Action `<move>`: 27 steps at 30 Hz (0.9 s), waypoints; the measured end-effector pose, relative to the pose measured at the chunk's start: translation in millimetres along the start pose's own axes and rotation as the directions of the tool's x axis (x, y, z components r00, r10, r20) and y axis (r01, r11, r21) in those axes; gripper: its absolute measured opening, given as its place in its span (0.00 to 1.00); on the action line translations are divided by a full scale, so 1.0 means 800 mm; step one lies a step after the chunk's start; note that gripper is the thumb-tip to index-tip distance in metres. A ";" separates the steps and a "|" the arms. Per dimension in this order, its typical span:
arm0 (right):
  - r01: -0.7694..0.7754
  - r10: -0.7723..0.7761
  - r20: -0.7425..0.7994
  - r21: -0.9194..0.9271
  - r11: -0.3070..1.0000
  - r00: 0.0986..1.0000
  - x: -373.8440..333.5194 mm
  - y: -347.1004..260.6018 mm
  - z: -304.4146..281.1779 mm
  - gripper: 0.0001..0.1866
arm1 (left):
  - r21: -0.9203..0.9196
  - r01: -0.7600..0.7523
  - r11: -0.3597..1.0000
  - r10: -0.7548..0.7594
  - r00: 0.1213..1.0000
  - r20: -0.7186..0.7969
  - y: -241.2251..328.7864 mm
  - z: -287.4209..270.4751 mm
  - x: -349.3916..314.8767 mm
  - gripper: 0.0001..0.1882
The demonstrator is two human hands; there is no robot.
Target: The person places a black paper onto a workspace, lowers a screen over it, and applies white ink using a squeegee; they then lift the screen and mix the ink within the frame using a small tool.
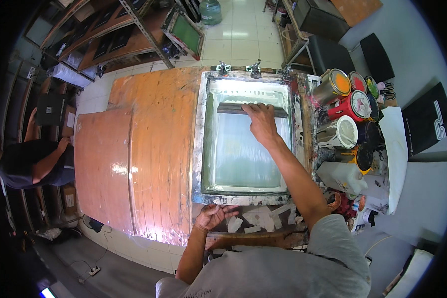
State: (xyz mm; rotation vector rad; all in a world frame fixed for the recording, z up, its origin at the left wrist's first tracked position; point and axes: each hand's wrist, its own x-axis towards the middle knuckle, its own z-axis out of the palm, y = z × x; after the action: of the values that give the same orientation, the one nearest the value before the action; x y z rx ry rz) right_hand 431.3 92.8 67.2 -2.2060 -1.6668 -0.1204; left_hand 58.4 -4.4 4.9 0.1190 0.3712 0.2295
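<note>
A framed printing screen [201,129] lies on the wooden table, with pale greenish mesh inside a paint-stained frame. My right hand [261,119] is closed over a dark, long squeegee [228,108], which lies crosswise on the far part of the mesh. White ink [248,91] shows along the far end beyond the blade. At the near edge of the frame, my left hand [213,217] is turned palm up, its fingers stretched out and apart just below the frame's edge. Metal hinge clamps [255,69] stand at the frame's far side.
Open ink cans [339,83] and a white jug [343,177] crowd the table's right side. Scraps of pale material [252,229] lie below the screen's near edge. Brown boards [102,164] cover the table's left. A person [35,161] holding a black box stands at far left by shelves.
</note>
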 end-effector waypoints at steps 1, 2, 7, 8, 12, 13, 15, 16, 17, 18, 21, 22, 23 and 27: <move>0.018 -0.020 -0.093 -0.018 1.000 0.995 0.006 0.005 0.006 0.21 | 0.015 0.017 1.000 -0.018 0.998 0.068 0.004 -0.001 0.000 0.09; 0.032 -0.039 -0.184 -0.038 0.999 0.982 0.020 0.014 0.013 0.21 | 0.047 0.042 0.998 -0.045 0.998 0.047 0.004 -0.001 -0.001 0.11; -0.181 0.119 0.316 0.174 0.968 0.941 0.125 0.056 -0.036 0.30 | 0.109 0.120 0.987 -0.132 0.985 0.114 0.022 -0.004 0.008 0.33; -0.204 0.141 0.347 0.152 0.967 0.927 0.139 0.054 -0.045 0.32 | 0.106 0.113 0.988 -0.125 0.986 0.112 0.020 -0.015 0.004 0.36; -0.086 0.075 0.238 0.038 0.996 0.968 0.160 0.076 -0.008 0.36 | 0.163 0.150 0.975 -0.173 0.975 0.141 0.018 -0.026 0.010 0.44; -0.061 0.064 0.149 -0.024 0.998 0.987 0.159 0.077 0.000 0.36 | 0.162 0.149 0.975 -0.171 0.977 0.129 0.019 -0.021 0.009 0.45; -0.031 0.032 0.006 -0.078 0.996 0.999 0.151 0.071 0.016 0.36 | 0.165 0.130 0.978 -0.150 0.983 0.109 0.019 -0.023 0.004 0.44; -0.034 0.030 -0.053 -0.075 0.997 0.998 0.145 0.067 0.016 0.36 | 0.187 0.137 0.973 -0.159 0.981 0.107 0.022 -0.018 0.008 0.44; -0.037 0.029 -0.112 -0.076 0.996 0.993 0.134 0.070 0.013 0.36 | 0.210 0.144 0.967 -0.169 0.980 0.107 0.025 -0.012 0.011 0.44; -0.052 0.043 -0.182 -0.043 0.998 0.982 0.122 0.062 0.008 0.35 | 0.224 0.139 0.965 -0.164 0.982 0.095 0.025 -0.009 0.008 0.44; -0.131 0.160 -0.334 0.108 0.986 0.929 0.071 0.032 -0.068 0.33 | 0.270 0.146 0.952 -0.173 0.982 0.078 0.029 -0.002 0.011 0.35; -0.143 0.207 -0.373 0.192 0.971 0.905 0.044 0.016 -0.095 0.32 | 0.289 0.137 0.947 -0.163 0.984 0.066 0.030 0.005 0.009 0.33; -0.150 0.256 -0.406 0.276 0.949 0.877 0.014 0.000 -0.120 0.30 | 0.288 0.115 0.951 -0.139 0.988 0.065 0.028 0.015 0.004 0.27; -0.116 0.338 -0.611 0.374 0.920 0.716 -0.141 -0.008 -0.223 0.21 | 0.245 0.085 0.966 -0.120 0.984 0.131 0.026 -0.009 0.009 0.21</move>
State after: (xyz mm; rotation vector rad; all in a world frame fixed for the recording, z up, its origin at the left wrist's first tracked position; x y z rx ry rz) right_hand 419.3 -69.2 201.7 -1.7939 -0.9243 -0.4871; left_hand 58.1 18.2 -1.3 0.3507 0.2581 0.0714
